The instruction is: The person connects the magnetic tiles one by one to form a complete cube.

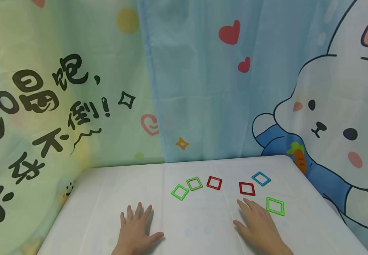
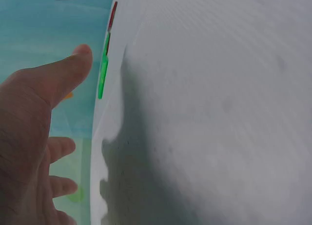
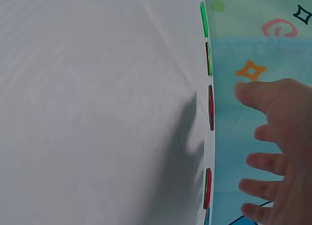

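My left hand (image 1: 134,232) is spread over the white tabletop at front left, fingers straight and thumb out, holding nothing. In the left wrist view its thumb (image 2: 68,71) stands above the cloth and casts a shadow. My right hand (image 1: 257,226) hovers palm down at front right with fingers extended and nothing in them. Just beyond its fingertips lies a red square frame (image 1: 247,188), and to its right a green square frame (image 1: 275,206). A blue frame (image 1: 261,179) sits farther back. Toward the middle are another red frame (image 1: 214,182) and two green frames, one (image 1: 194,183) behind the other (image 1: 180,192).
A white cloth (image 1: 107,191) covers the table, with light creases. Behind it hangs a printed curtain (image 1: 200,106) with hearts, lettering and a large cartoon rabbit (image 1: 327,117) at the right. The curtain meets the table's back and side edges.
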Tool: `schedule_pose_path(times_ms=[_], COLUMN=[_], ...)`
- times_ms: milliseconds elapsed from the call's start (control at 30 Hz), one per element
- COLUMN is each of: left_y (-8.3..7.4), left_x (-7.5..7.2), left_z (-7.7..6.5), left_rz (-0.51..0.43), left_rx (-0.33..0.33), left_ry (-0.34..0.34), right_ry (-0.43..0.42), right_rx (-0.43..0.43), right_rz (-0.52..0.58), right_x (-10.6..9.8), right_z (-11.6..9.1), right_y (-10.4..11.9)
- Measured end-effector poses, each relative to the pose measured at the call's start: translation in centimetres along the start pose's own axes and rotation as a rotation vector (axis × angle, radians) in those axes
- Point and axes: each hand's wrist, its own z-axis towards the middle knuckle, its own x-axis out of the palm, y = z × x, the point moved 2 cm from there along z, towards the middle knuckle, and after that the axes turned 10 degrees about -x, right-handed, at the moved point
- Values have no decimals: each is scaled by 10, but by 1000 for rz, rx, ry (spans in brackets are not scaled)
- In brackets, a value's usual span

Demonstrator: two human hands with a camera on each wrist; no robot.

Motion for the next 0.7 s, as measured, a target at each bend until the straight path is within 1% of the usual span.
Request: schedule_pose_path(times_ms=[167, 267, 333, 400, 567, 700], left_y=[-8, -12, -16, -19, -29, -37], left_x=[-1, 1, 1, 4, 10, 17], left_z=[6, 9, 13, 17, 27, 35], left_rz=[-54, -85, -105, -118, -177, -228], left_rx=[2, 0, 1, 0, 10, -8], left_ry=[39, 54, 53, 43, -10, -57], right_ry=[-125, -168, -168, -144, -95, -70], right_rx=[-23, -41, -47, -40, -7, 7], right_rz=[40, 76, 100, 118, 150, 168], right_x=[-6, -7, -7, -7, -7, -2], right_z=[8, 12, 16, 19, 24, 27], right_y=[7, 14, 18, 22, 27, 32])
